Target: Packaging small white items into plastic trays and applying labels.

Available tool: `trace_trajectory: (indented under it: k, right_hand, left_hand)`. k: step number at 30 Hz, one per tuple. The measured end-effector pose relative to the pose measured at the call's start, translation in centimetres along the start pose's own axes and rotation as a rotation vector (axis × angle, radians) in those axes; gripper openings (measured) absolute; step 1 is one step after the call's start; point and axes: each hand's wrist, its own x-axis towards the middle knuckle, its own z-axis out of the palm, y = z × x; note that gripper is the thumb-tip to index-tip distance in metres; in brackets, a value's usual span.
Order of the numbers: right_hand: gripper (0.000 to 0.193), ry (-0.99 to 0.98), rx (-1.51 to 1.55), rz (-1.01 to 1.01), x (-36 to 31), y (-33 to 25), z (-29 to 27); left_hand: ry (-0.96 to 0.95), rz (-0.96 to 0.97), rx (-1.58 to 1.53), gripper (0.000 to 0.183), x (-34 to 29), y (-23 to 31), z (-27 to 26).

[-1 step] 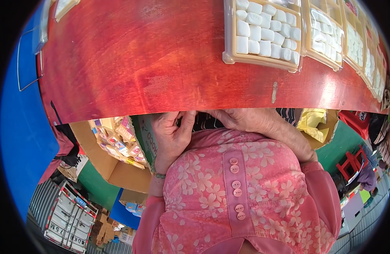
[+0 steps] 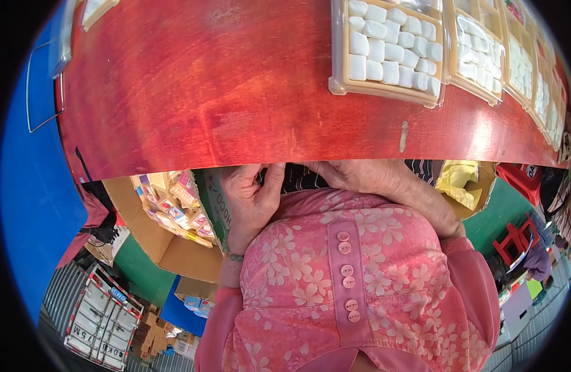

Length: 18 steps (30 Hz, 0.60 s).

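Observation:
Both of my hands are at the near edge of the red table point(image 2: 192, 111), in front of my pink flowered clothing, with their fingertips hidden beneath the tabletop. My left hand point(image 2: 253, 193) has bent fingers and its thumb drawn toward them; a beaded bracelet circles that wrist. From the other side my right hand point(image 2: 353, 176) reaches in, fingers curled and close to the left one. Whatever they may hold is out of sight. Dark striped cloth point(image 2: 301, 178) shows between and below them.
Clear-lidded trays of white marshmallow-like pieces point(image 2: 392, 52) line the table's far right. A cardboard box point(image 2: 174, 255) of small wrapped packs stands at my left, another box point(image 2: 482, 197) with yellow plastic at my right. Farther off are a red stool point(image 2: 514, 239) and a white truck point(image 2: 101, 322).

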Motion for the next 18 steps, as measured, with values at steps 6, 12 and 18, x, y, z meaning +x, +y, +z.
trace_trajectory:
  k: [6,12,18]
  right_hand:
    - [0.036,0.062,-0.262,-0.081,0.1,0.6,1.7]
    - [0.036,0.037,-0.369,-0.153,0.1,1.0,2.0]
    - [0.035,0.052,-0.388,-0.137,0.0,0.9,2.1]
  left_hand:
    - [0.257,-0.462,-0.791,0.014,-0.6,-0.1,0.7]
    - [0.120,-0.375,-0.805,0.019,-1.3,-2.3,0.1]
    - [0.184,-0.391,-0.969,0.018,-0.9,-2.2,0.1]
